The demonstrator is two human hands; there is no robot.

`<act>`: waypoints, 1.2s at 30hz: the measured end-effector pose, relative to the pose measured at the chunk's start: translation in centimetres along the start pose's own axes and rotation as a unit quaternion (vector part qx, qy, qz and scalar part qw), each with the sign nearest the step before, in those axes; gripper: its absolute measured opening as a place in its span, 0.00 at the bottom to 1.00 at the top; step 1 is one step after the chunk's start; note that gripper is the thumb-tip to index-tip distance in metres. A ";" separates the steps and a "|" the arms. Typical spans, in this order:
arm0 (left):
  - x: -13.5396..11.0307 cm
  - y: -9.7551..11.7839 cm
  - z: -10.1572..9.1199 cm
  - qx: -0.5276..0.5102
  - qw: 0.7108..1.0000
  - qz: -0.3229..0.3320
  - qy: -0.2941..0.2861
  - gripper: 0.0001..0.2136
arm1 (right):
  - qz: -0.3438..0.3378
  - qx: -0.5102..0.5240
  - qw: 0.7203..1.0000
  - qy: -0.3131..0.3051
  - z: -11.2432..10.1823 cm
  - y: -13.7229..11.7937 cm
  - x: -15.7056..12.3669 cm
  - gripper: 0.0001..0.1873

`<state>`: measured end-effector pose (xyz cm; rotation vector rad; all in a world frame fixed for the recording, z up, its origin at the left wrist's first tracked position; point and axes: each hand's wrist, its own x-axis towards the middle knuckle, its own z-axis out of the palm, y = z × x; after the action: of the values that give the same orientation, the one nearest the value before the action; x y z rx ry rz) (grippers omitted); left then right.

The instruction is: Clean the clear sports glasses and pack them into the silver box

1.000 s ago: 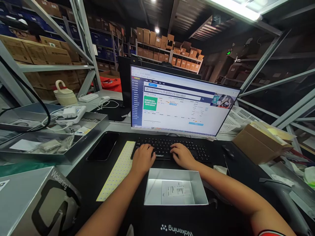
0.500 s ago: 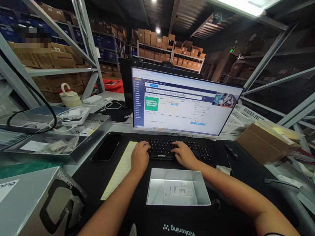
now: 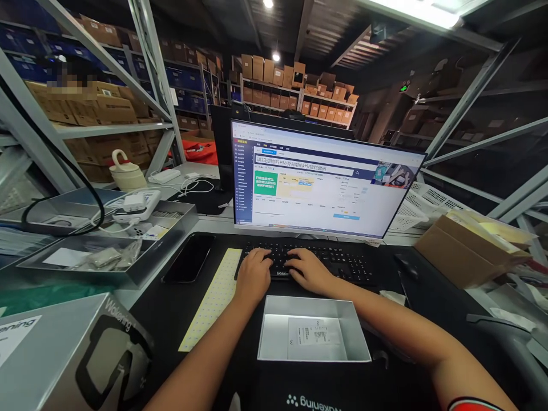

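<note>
Left hand point(image 3: 253, 278) and right hand point(image 3: 311, 273) half-curled on black plastic keyboard point(image 3: 357, 265), gripping nothing; crowded fingers could mistype, right forearm point(image 3: 387, 324) could nudge open silver rectangular box point(image 3: 271, 328).

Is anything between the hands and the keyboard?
Nothing visible: the left hand and right hand are both over the keyboard, at its keys. The open silver box sits nearer the person, clear of that path.

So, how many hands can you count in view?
2: the left hand on the left part of the keyboard, and the right hand nearer its middle. Others may be hidden.
</note>
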<state>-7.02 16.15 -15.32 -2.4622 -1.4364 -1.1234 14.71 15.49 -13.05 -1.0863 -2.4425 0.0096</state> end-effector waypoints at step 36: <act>-0.3 0.1 1.5 -0.026 0.999 -0.020 0.019 0.13 | 0.062 -0.015 0.995 0.072 0.2 -0.3 0.1 0.23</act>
<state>-6.15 16.47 -16.60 -2.4433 -1.4704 -1.2236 14.34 15.38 -13.18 -1.2071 -2.2521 -0.0626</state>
